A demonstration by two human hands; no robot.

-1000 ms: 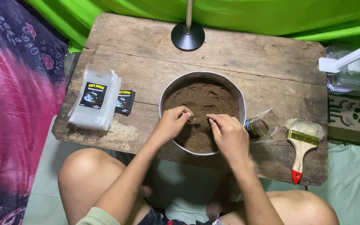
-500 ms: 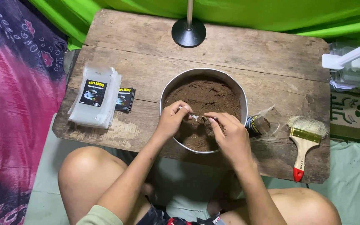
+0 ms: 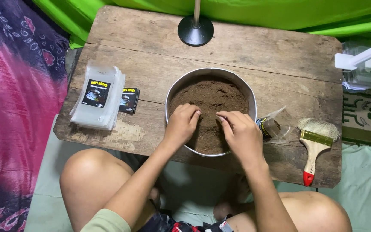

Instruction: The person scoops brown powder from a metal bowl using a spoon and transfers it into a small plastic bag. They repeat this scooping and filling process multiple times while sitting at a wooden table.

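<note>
A round metal pan (image 3: 174, 88) full of brown powder (image 3: 213, 96) sits on a worn wooden board (image 3: 254, 47). Both my hands are over the near half of the pan. My left hand (image 3: 183, 124) has its fingers curled down onto the powder. My right hand (image 3: 239, 133) pinches the edge of a small clear pouch (image 3: 220, 117) that lies between the two sets of fingertips. Most of the pouch is hidden by my fingers and the powder.
A stack of clear pouches with dark labels (image 3: 97, 103) and loose dark labels (image 3: 129, 99) lie left of the pan. To its right are a filled clear pouch (image 3: 275, 126) and a red-tipped paintbrush (image 3: 314, 148). A black lamp base (image 3: 195, 31) stands behind. A white scoop (image 3: 359, 58) lies at far right.
My hands stay over the pan with only small finger movements. The pouch between them showed more half a second ago and now sits lower in the powder.
</note>
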